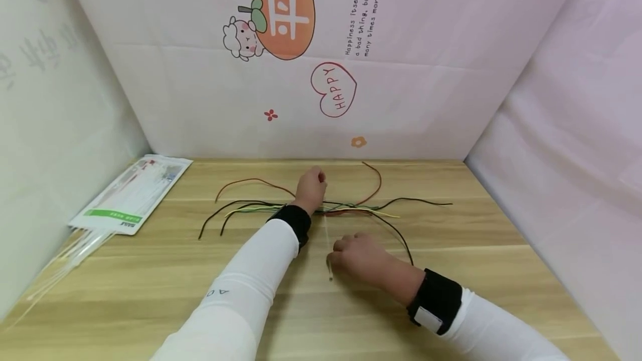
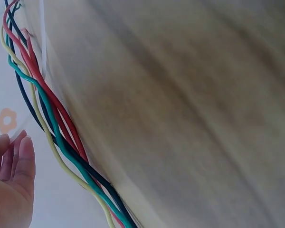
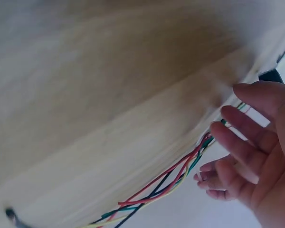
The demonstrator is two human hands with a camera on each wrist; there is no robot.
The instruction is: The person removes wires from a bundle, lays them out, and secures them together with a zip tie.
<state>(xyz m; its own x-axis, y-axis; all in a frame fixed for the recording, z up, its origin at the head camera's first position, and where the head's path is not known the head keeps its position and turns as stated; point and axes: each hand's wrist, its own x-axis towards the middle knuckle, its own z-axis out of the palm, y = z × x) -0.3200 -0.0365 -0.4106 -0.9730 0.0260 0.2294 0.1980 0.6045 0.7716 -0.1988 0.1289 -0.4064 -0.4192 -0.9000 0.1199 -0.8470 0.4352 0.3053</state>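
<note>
A loose bundle of black, red, green and yellow wires lies crosswise on the wooden table. A thin translucent cable tie runs from the near side toward the bundle and passes under it, as the left wrist view suggests. Beyond the bundle, my left hand pinches the tie's far end between thumb and fingertips. My right hand hovers beside the tie's near end, its fingers loosely extended. In the right wrist view, nothing shows between them. The forearm partly hides the wires in the head view.
At the left, a white bag with a green stripe lies on the table, several cable ties sticking out. White printed sheets wall in the back and both sides. Wire ends fan out left and right.
</note>
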